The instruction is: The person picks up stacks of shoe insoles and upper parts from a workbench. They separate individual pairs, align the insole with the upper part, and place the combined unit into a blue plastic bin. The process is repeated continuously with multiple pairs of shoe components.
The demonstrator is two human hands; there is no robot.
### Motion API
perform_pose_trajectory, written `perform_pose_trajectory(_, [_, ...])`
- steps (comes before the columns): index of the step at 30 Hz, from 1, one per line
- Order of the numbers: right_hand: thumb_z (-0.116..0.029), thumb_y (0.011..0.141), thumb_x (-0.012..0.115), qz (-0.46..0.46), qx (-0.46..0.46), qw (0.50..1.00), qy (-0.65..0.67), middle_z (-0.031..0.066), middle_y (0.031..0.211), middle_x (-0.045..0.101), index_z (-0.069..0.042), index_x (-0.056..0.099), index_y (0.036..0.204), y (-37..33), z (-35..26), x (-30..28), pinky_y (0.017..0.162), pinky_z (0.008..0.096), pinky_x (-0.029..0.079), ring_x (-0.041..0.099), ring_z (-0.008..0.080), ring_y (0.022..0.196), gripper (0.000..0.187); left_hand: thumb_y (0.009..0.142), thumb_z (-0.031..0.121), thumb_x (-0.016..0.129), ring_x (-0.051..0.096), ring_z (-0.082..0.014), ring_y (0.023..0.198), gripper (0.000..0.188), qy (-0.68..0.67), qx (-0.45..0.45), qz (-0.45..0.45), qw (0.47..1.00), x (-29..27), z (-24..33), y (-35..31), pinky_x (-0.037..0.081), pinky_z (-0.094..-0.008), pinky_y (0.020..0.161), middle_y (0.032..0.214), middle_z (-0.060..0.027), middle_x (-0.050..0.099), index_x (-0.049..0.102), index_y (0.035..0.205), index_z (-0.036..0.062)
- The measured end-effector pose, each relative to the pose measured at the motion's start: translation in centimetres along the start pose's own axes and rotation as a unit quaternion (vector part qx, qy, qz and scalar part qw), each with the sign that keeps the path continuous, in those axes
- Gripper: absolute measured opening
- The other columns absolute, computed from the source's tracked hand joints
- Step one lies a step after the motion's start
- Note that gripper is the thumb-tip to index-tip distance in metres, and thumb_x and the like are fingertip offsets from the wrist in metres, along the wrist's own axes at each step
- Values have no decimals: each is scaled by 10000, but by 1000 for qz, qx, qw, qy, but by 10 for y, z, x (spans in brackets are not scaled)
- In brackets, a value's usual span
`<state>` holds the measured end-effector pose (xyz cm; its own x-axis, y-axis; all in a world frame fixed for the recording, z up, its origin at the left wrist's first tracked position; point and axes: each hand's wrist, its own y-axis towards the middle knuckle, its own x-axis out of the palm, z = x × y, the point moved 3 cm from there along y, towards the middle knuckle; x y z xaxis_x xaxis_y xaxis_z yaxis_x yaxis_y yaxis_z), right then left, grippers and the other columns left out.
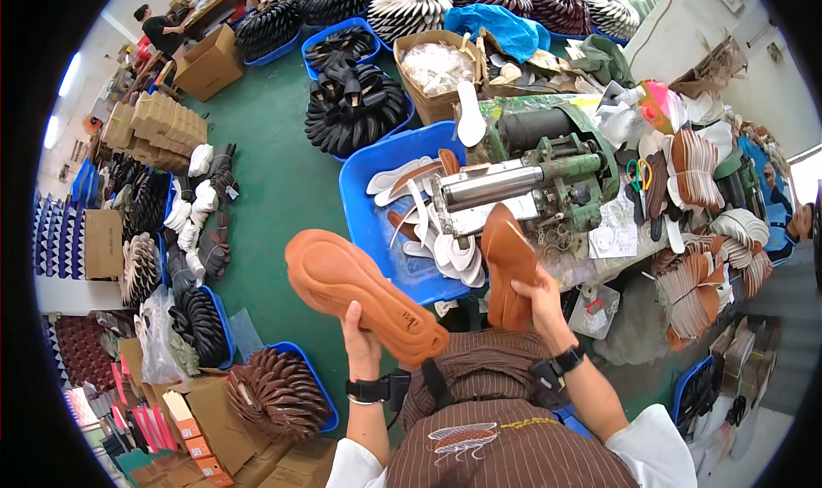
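Observation:
My left hand (361, 344) is closed on a stack of brown insoles (351, 287), their stitched, padded faces turned up. At the right, my right hand (543, 300) grips another set of brown insoles (507, 270), held upright and tilted in front of the machine. A green roller machine (556, 175) with a shiny metal roller stands on the bench just beyond that hand. Beneath and beyond the hands, a blue tub (364, 201) holds loose white and brown insoles (428, 223). A single white insole (470, 116) lies at the machine's far left corner.
Tied bundles of insoles (695, 171) and green-and-yellow scissors (638, 175) lie on the bench to the right. Blue tubs of black shoe parts (355, 111) stand on the green floor (265, 145). Brown shoe parts (278, 389) fill a tub at lower left. A person (158, 30) stands far left.

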<state>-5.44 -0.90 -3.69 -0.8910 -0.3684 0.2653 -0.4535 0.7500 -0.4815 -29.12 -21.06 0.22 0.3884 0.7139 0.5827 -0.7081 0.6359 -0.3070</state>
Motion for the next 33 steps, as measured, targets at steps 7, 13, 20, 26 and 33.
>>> perform_pose_trajectory(7, [10, 804, 634, -83, -53, 994, 40, 92, 1036, 646, 19, 557, 1113, 39, -59, 33, 829, 303, 490, 625, 159, 915, 320, 780, 297, 641, 550, -286, 1093, 786, -53, -23, -70, 996, 20, 5, -4, 515, -411, 886, 1362, -231, 392, 248, 1405, 27])
perform_pose_trajectory(13, [-39, 869, 588, -37, 58, 998, -12, 115, 958, 653, 41, 523, 1127, 9, -16, 16, 718, 308, 543, 651, 175, 816, 278, 764, 190, 632, 485, -409, 1166, 722, -95, -73, -89, 989, 40, -6, -11, 460, -482, 950, 1312, -227, 436, 289, 1374, 13])
perform_pose_trajectory(20, [-137, 889, 605, -109, 12, 992, -64, 130, 928, 663, 47, 552, 1135, 21, -66, 83, 722, 277, 531, 649, 154, 813, 311, 750, 54, 654, 550, -273, 1080, 589, 21, -65, -38, 997, 52, -20, -14, 454, -395, 934, 1185, -145, 536, 392, 1274, -12])
perform_pose_trajectory(26, [-148, 732, 774, -132, -164, 925, -317, 69, 966, 606, 27, 567, 1163, -41, -73, 135, 799, 285, 511, 580, 138, 935, 510, 727, 14, 730, 606, -173, 948, 495, 166, 47, -22, 985, 67, -29, -12, 495, -306, 826, 1066, -98, 604, 487, 1158, -12])
perform_pose_trajectory(33, [-65, 742, 739, -127, -155, 966, -163, 56, 948, 610, -5, 530, 1006, -34, -66, 125, 766, 266, 489, 575, 116, 874, 341, 723, 8, 718, 597, -205, 988, 534, 110, -32, -53, 992, 70, -24, -17, 496, -326, 849, 1098, -121, 591, 460, 1190, -25])
